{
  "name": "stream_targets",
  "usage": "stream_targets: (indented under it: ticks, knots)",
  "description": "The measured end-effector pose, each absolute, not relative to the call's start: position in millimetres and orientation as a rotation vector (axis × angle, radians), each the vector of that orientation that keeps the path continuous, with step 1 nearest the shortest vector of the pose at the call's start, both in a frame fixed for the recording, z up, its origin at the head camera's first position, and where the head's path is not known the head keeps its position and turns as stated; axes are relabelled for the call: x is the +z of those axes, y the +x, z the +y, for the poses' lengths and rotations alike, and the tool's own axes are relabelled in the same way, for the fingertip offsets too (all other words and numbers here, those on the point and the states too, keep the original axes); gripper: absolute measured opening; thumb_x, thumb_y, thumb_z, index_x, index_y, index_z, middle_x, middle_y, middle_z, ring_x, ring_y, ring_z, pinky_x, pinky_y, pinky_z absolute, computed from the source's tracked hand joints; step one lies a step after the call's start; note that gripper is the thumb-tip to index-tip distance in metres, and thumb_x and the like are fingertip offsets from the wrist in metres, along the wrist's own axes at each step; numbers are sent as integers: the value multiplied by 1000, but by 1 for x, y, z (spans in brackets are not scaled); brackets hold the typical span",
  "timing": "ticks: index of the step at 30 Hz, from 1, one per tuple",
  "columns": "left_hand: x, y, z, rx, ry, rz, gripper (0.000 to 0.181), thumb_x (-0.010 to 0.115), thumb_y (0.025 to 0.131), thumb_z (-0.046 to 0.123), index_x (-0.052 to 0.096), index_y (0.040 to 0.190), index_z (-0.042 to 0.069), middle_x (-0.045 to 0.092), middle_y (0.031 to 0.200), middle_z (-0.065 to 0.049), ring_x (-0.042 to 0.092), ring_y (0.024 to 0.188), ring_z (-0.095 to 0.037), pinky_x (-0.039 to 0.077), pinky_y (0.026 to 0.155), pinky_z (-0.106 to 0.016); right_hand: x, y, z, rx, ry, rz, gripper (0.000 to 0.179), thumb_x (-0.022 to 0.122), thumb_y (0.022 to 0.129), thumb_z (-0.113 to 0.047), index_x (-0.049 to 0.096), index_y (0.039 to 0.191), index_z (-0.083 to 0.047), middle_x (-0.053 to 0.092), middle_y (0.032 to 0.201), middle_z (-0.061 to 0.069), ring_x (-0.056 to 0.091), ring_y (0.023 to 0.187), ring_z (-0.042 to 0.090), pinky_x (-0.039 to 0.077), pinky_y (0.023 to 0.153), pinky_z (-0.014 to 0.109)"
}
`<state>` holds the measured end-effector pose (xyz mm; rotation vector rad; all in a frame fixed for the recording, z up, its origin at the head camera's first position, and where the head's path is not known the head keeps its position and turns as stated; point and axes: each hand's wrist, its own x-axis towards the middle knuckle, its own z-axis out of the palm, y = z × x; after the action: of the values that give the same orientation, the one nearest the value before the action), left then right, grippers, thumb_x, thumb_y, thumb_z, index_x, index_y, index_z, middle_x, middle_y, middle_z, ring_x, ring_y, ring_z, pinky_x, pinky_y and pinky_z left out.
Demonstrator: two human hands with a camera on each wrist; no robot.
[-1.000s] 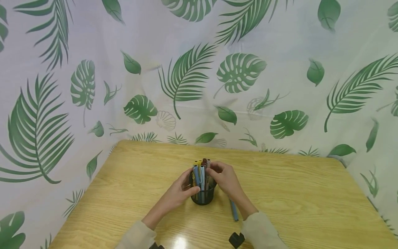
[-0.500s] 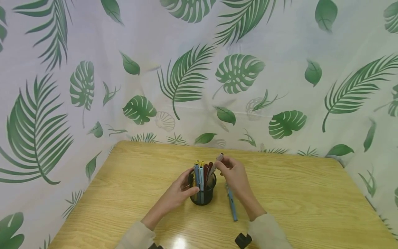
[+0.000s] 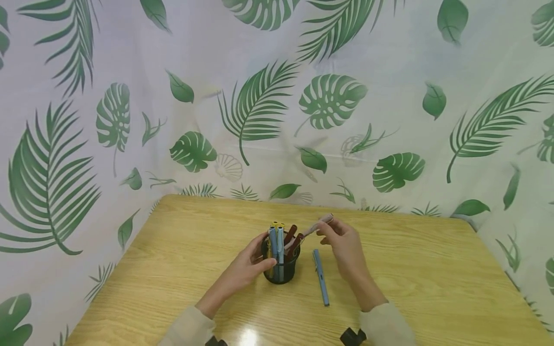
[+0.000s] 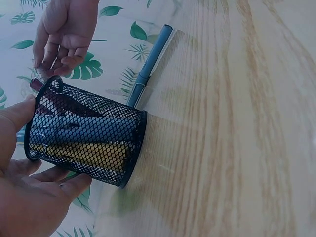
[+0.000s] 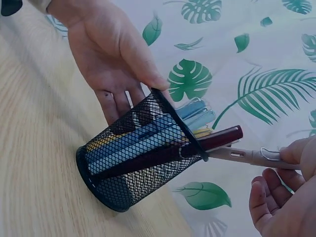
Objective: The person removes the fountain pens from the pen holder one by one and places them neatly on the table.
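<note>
My left hand grips a black mesh pen cup from its left side, thumb near the rim and fingers round the wall. Between thumb and fingers my right hand pinches a pale greyish-pink pen near its clip end. That pen slants out over the cup's right rim, its lower end still within the cup. Dark red pens lean beside it. Blue pens, a light blue pen and yellow pens also stand in the cup.
A single blue pen lies on the wooden table, right of the cup and left of my right forearm. Behind the table's far edge hangs a white cloth printed with green leaves.
My right hand has moved right, drawing the greyish-pink pen partly out and tilting it. The dark red pens now lean right. My left hand and the cup have barely moved.
</note>
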<state>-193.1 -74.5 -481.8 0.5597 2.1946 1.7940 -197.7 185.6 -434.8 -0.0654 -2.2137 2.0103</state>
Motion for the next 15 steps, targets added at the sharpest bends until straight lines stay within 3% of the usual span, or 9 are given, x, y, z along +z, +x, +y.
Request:
stream_targets:
  ticks: [9,15]
  knots:
    - [-484,-196,-76,1814,587,2164,76,65,104,19,21,165,7,31,163,-25,32,149,-44,29,120,-56,-425,-193,202,2250,-168,-2000,34,65,105,-24,64,122,5,66,105,0,65,98,15,57,85,26]
    - [-485,-197,-75,1825,587,2159,75,65,104,17,22,165,7,32,163,-25,33,148,-44,30,119,-56,-419,-190,219,2440,-152,-1724,15,64,104,-17,70,108,-3,68,98,0,66,95,14,57,84,25]
